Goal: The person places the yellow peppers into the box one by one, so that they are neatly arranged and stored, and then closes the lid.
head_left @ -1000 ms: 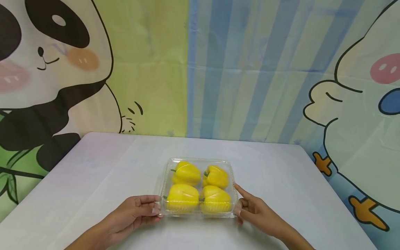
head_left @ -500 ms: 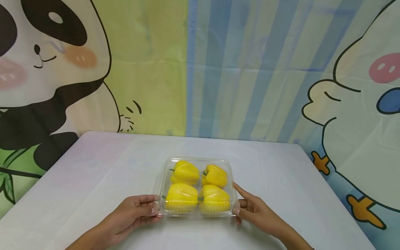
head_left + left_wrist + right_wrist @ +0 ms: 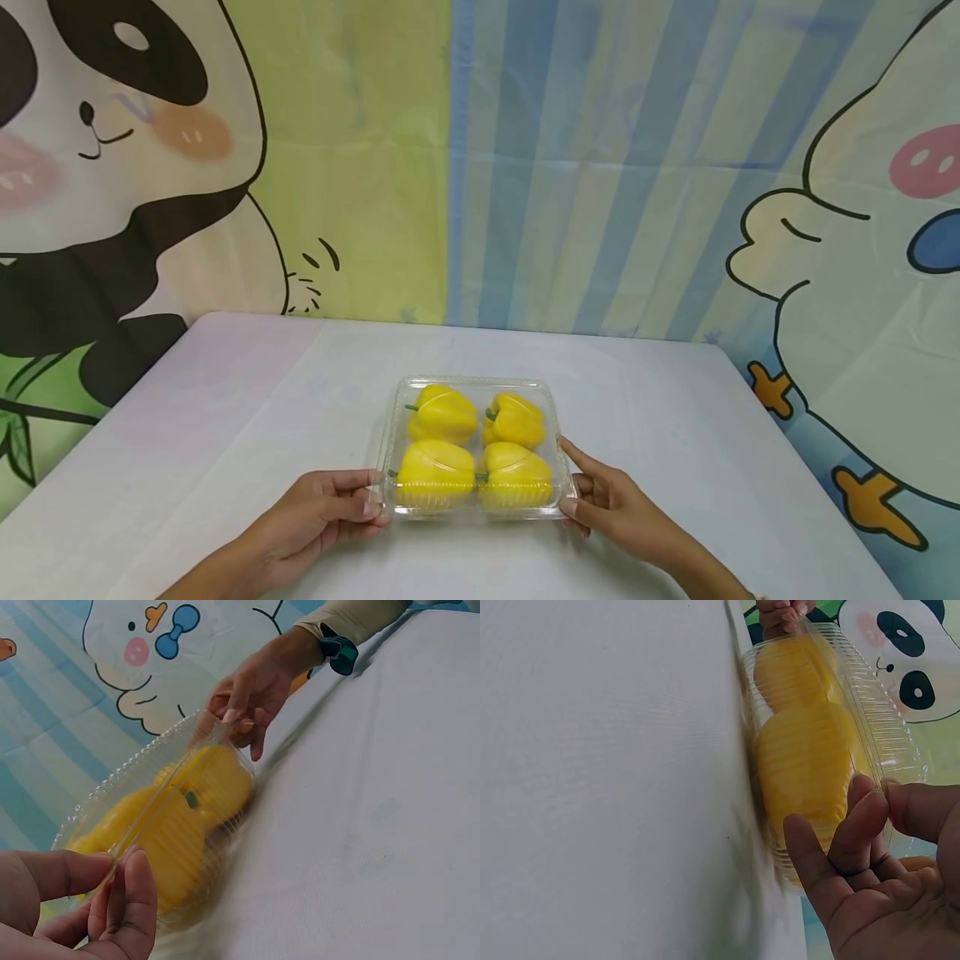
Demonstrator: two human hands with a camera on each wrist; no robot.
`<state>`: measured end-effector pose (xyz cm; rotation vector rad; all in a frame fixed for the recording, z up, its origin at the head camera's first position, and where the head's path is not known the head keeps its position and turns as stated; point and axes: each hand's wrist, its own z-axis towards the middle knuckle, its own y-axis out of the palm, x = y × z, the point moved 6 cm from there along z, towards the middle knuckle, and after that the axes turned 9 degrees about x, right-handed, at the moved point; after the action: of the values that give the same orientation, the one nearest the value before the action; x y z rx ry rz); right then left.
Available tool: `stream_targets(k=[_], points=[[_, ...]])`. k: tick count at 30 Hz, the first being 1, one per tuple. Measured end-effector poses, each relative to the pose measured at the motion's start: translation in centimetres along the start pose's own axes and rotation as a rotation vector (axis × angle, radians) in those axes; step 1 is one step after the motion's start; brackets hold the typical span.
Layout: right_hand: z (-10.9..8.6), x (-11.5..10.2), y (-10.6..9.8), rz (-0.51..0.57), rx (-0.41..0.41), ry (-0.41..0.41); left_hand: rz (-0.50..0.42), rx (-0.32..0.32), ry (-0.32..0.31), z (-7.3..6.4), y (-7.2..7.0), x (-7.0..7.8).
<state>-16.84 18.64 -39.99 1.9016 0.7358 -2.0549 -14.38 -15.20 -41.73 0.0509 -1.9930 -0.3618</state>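
Observation:
A clear plastic clamshell container (image 3: pixel 474 382) stands on the table with several yellow bell peppers (image 3: pixel 442 414) inside, laid out in two rows. Their short green stems point left in the head view. My left hand (image 3: pixel 318 517) pinches the container's near left corner between thumb and fingers. In the left wrist view, the thumb (image 3: pixel 75 871) lies on the flange where lid and base meet. At the near right corner my right hand (image 3: pixel 615 510) pinches the same flange, its index finger stretched along the side. The lid lies down over the peppers.
A white cloth covers the table (image 3: pixel 300 408). Behind it hangs a curtain (image 3: pixel 570 167) printed with a panda, stripes and a white cartoon animal. A dark band (image 3: pixel 339 651) circles the right wrist.
The hands keep their hold on the container, which stays nearly in place. The whole head view shifts only slightly.

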Motion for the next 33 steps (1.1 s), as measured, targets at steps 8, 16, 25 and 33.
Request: stream_targets(k=[8,16,25,33], points=[[-0.04,-0.08,0.07,-0.004,-0.014,0.012,-0.017,-0.005,-0.015,0.03,-0.09,-0.22],[-0.17,0.00,-0.05,0.007,-0.018,0.044,-0.020,-0.016,-0.018,-0.02,-0.06,-0.06],[-0.17,0.20,-0.06,0.064,-0.054,-0.011,-0.029,-0.024,-0.004,0.09,-0.15,-0.19],[-0.15,0.18,-0.03,0.051,-0.044,-0.035,0.018,0.017,0.035,0.27,0.19,0.10]])
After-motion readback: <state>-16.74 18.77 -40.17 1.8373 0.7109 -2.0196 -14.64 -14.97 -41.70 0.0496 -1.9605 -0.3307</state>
